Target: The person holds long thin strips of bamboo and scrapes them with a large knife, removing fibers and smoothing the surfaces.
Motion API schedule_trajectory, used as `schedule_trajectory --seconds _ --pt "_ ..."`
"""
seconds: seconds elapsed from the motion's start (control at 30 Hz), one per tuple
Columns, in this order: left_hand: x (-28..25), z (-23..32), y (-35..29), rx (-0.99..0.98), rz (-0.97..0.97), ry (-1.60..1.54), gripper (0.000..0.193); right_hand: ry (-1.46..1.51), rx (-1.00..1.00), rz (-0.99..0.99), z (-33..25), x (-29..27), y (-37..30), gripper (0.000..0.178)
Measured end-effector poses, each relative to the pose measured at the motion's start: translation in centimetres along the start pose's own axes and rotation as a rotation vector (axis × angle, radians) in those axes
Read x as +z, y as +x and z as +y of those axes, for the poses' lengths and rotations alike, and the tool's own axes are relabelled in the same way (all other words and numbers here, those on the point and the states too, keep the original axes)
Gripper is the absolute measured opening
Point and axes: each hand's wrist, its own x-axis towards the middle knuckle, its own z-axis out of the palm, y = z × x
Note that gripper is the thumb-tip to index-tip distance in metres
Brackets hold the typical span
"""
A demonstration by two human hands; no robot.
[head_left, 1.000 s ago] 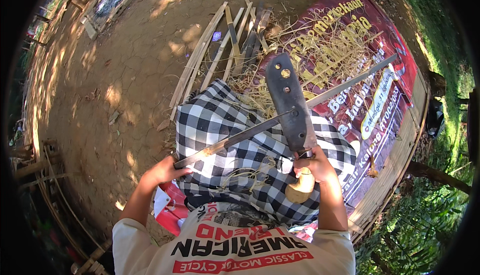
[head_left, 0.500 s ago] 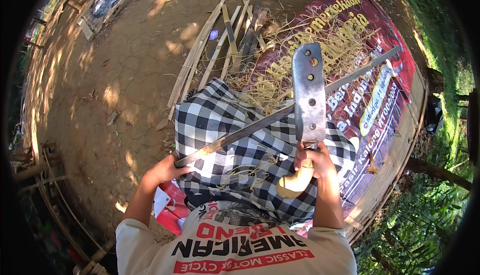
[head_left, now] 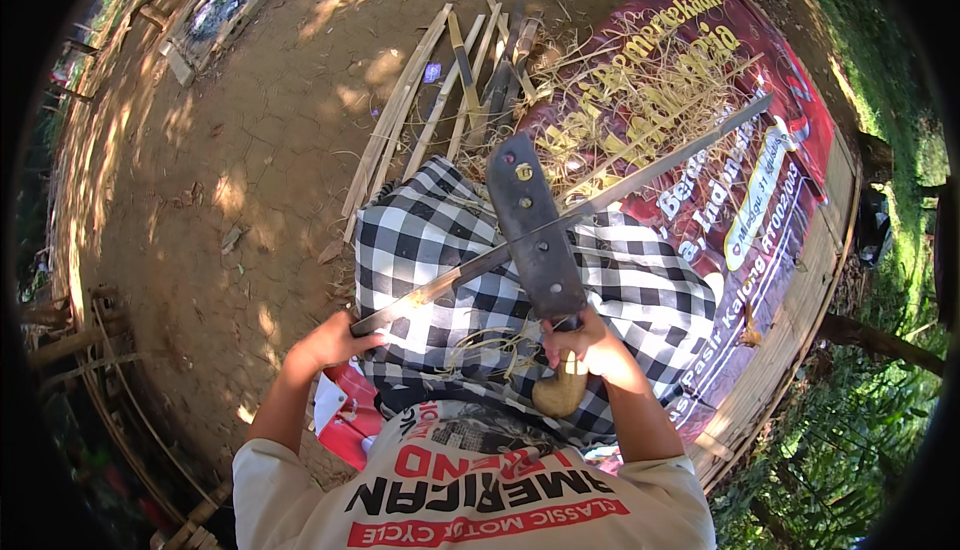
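Observation:
Across my lap, over a black-and-white checked cloth [head_left: 420, 235], lies a long bamboo strip [head_left: 660, 166]. My left hand [head_left: 335, 342] is closed round its near left end, and the strip slants up to the right. My right hand [head_left: 585, 345] grips the curved wooden handle of a broad machete [head_left: 540, 250] with several holes in its blade. The blade points away from me, leaning left, and crosses over the strip near its middle. Whether the edge touches the strip I cannot tell. A few thin shavings [head_left: 500, 345] rest on the cloth near my right hand.
Several bamboo slats [head_left: 405, 100] lie on the dirt floor [head_left: 200, 220] beyond my knees. A printed banner [head_left: 735, 270] spreads to the right, with a heap of curly shavings [head_left: 650, 85] on it. Bamboo edging [head_left: 800, 330] runs along its right side.
The machete has swung left and its blade now tilts left over the strip. My right hand has moved left and slightly nearer. The strip's far end has dipped a little; my left hand stays put.

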Motion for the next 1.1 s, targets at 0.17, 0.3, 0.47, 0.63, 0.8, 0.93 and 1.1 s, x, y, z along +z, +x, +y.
schedule_trajectory --seconds 0.17,0.3,0.47,0.63,0.8,0.93,1.1 --pt "1.2 -0.4 -0.2 0.072 0.091 -0.081 0.039 0.019 -0.064 0.013 -2.4 -0.5 -1.0 0.019" --pt "0.6 0.5 0.2 -0.074 -0.02 -0.035 0.042 0.202 -0.049 0.099 -1.2 0.3 0.2 0.022" --pt "1.0 -1.2 0.3 -0.065 0.061 0.033 0.041 0.0 0.07 -0.112 -0.4 1.5 0.5 0.025" --pt "0.8 2.0 -0.7 0.0 0.087 -0.05 0.039 0.228 -0.038 0.071 -1.8 0.5 0.1 0.022" --pt "1.6 -0.7 0.2 0.08 0.123 -0.053 0.04 -0.17 0.106 -0.241 0.8 3.7 1.3 0.019" --pt "1.0 0.2 -0.1 0.003 0.068 -0.052 0.039 -0.091 0.039 -0.229 -0.2 3.7 1.6 0.02" --pt "0.8 0.9 -0.2 -0.019 0.062 -0.067 0.038 0.075 0.02 -0.084 0.4 3.3 1.6 0.024"
